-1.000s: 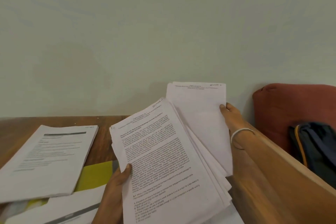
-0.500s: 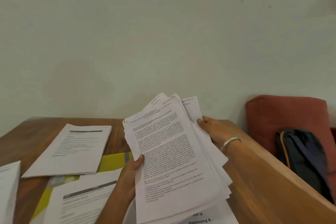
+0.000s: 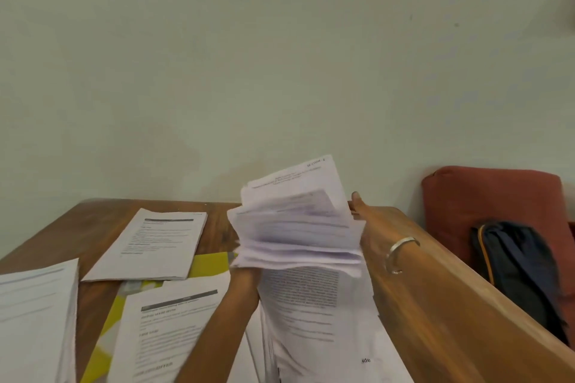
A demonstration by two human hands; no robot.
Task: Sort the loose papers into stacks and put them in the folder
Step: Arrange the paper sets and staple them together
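A thick bundle of printed papers is held above the table, tipped nearly flat so its edges face me, blurred by motion. My left hand holds it from beneath at the near left; most of the fingers are hidden by the sheets. My right hand, with a silver bangle on the wrist, holds the bundle's right side. A yellow folder lies on the wooden table, mostly covered by papers.
Separate printed stacks lie on the table: one at the back, one at the near middle, one at the far left, another under the bundle. A wooden rail borders the right; a red cushion and dark bag sit beyond.
The bundle has tipped from facing me to nearly flat. The sheet my right hand held apart has rejoined it. Both hands moved lower, and the view shifted left.
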